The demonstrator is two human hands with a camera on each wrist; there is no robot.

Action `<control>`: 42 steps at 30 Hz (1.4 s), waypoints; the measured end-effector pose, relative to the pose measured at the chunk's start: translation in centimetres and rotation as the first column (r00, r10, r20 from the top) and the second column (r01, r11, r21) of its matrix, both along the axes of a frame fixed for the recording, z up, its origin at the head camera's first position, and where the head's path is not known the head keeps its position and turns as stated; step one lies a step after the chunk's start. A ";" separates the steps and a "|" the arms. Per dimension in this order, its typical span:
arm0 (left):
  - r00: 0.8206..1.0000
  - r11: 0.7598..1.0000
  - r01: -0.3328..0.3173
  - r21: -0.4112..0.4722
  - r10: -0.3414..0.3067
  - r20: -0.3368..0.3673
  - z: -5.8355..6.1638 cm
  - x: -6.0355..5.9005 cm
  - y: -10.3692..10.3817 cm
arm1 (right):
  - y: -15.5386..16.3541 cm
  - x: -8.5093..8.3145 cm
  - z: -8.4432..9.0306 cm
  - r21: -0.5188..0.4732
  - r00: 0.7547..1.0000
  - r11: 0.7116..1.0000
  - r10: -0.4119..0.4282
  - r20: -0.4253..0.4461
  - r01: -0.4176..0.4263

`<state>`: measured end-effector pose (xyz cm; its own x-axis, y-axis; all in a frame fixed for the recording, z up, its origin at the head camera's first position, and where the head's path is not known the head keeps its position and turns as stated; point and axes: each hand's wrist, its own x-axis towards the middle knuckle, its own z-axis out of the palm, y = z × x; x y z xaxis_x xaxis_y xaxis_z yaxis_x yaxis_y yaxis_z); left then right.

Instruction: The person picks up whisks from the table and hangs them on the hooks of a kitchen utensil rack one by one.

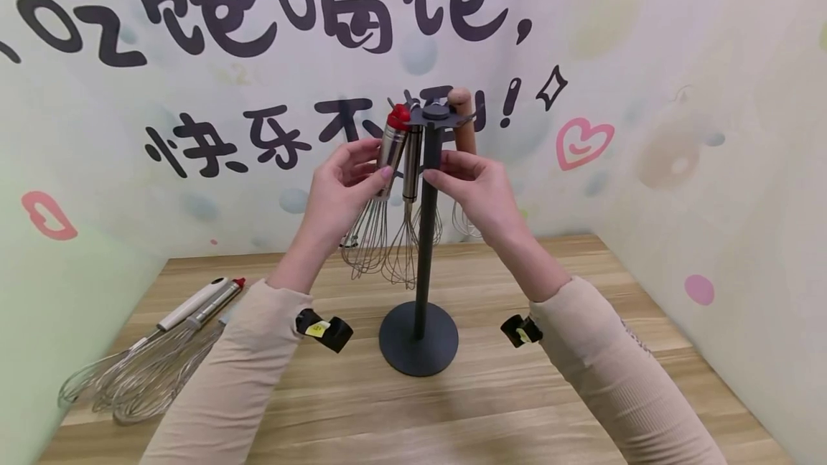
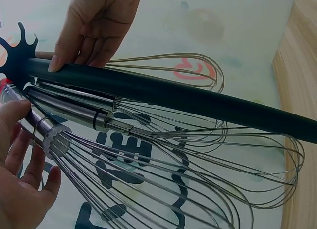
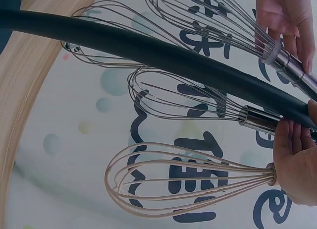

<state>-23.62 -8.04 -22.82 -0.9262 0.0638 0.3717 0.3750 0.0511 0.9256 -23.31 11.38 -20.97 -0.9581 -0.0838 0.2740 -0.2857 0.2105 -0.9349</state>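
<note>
My left hand holds a whisk by its steel handle, between thumb and fingers. Its red cap is up at the hooked top of a dark stand, and its wires hang down at a slant. On the right, my right hand grips the stand's pole just below the top, as the right wrist view also shows at the pole. Another steel-handled whisk hangs between the first whisk and the pole. A wooden-handled whisk hangs behind my right hand, its wire loops plain in the right wrist view.
The stand's round base rests on a wood-grain table. Several whisks lie at the table's left, among them one with a white handle and one with a red tip. A printed wall rises behind.
</note>
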 end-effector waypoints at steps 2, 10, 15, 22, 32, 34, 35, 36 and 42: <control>1.000 1.000 0.008 0.012 -0.008 0.001 -0.1 0.0 0.1 | 0.0 0.0 0.0 -0.003 1.000 1.000 0.004 -0.001 -0.004; 0.999 0.998 0.046 0.045 -0.046 0.017 -0.1 0.0 0.4 | 0.0 -0.1 0.1 -0.010 1.000 1.000 0.001 -0.006 -0.001; 0.999 0.998 0.041 0.045 -0.042 0.017 -0.1 0.1 0.4 | 0.0 -0.1 0.1 0.003 1.000 1.000 0.005 -0.001 -0.005; 0.999 0.998 0.045 0.052 -0.045 0.003 -0.1 0.1 0.5 | 0.0 -0.1 0.0 -0.004 1.000 1.000 0.009 -0.014 -0.009; 0.999 0.998 0.044 0.037 -0.045 0.007 -0.3 0.2 0.2 | -0.1 -0.2 -0.1 -0.006 1.000 1.000 0.010 -0.005 -0.010; 0.999 0.999 0.042 0.026 -0.042 0.011 -0.4 0.1 0.1 | -0.1 -0.2 -0.1 -0.009 1.000 1.000 0.008 -0.006 -0.008; 0.999 0.999 0.040 0.019 -0.041 0.013 -0.4 0.0 0.0 | -0.1 -0.2 -0.1 -0.011 1.000 1.000 0.008 -0.007 -0.008; 0.999 0.999 0.039 0.012 -0.039 0.015 -0.5 0.0 -0.1 | -0.1 -0.2 -0.1 -0.010 1.000 1.000 0.007 -0.006 -0.007; 1.000 1.000 0.006 -0.021 -0.005 0.006 -0.4 0.0 -0.7 | 0.0 -0.1 -0.1 0.003 1.000 1.000 0.005 0.006 -0.005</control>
